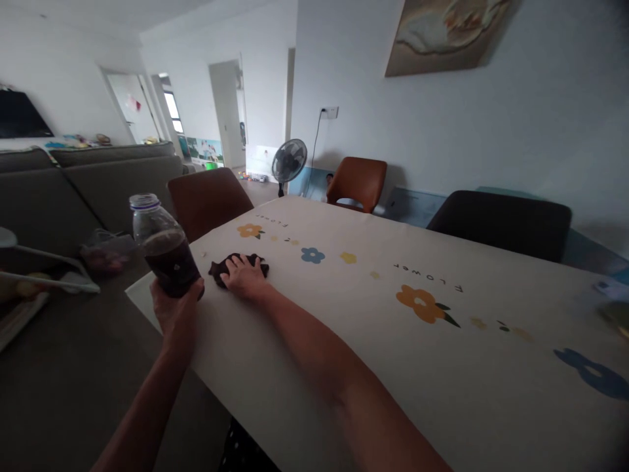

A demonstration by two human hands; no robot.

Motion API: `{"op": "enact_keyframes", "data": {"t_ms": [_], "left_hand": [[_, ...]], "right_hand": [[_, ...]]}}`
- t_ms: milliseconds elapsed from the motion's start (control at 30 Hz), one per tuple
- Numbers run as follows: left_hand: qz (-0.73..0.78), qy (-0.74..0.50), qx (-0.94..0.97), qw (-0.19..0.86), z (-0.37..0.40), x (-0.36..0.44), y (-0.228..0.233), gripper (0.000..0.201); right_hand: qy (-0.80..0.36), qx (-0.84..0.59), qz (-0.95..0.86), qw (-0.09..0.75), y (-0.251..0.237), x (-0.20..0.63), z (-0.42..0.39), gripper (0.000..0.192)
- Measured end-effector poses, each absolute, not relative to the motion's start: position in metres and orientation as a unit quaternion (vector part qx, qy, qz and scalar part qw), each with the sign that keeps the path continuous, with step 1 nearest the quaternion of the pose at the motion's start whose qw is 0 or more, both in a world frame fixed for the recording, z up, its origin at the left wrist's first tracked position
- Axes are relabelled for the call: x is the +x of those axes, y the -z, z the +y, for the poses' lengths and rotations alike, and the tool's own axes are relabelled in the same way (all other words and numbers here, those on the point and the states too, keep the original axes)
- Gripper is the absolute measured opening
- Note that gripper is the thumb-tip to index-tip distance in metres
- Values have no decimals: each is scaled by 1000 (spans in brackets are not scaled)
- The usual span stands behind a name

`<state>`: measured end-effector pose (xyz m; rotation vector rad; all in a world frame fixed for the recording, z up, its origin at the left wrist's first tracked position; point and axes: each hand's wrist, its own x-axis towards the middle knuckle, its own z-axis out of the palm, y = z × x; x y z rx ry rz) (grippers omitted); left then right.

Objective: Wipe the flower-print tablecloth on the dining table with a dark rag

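My left hand (175, 308) is wrapped round the lower part of a clear plastic bottle (170, 259), which leans slightly to the left beside the table corner. The bottle has no cap on its mouth and is partly filled with dark liquid. My right hand (243, 275) lies palm down with its fingers spread on a dark, crumpled cloth (263, 267). That cloth rests on the white tablecloth (304, 328), which is printed with orange, blue and yellow flowers. Close to the cloth is a small pale bit (203, 254).
Brown chairs (209, 200) (358, 180) and a black chair (501, 219) stand around the table. A fan (289, 160) is beyond the far end. A grey sofa (118, 177) and a plastic bag (108, 252) are to the left. Blurred items (612, 288) lie at the right edge.
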<state>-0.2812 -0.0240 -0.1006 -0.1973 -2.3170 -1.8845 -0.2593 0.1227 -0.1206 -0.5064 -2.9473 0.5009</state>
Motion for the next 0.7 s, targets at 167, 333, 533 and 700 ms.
{"op": "enact_keyframes", "data": {"t_ms": [167, 333, 533, 700], "left_hand": [[-771, 631, -38, 72, -24, -283, 104, 65], [-789, 612, -39, 44, -25, -280, 99, 62], [-812, 583, -3, 22, -24, -279, 96, 60], [-828, 561, 10, -7, -25, -281, 95, 57]], "right_hand": [[-164, -160, -973, 17, 118, -294, 149, 51], [-163, -187, -969, 8, 112, -339, 178, 49], [-160, -259, -952, 9, 108, -389, 221, 50], [-160, -266, -951, 15, 105, -410, 242, 51]]}}
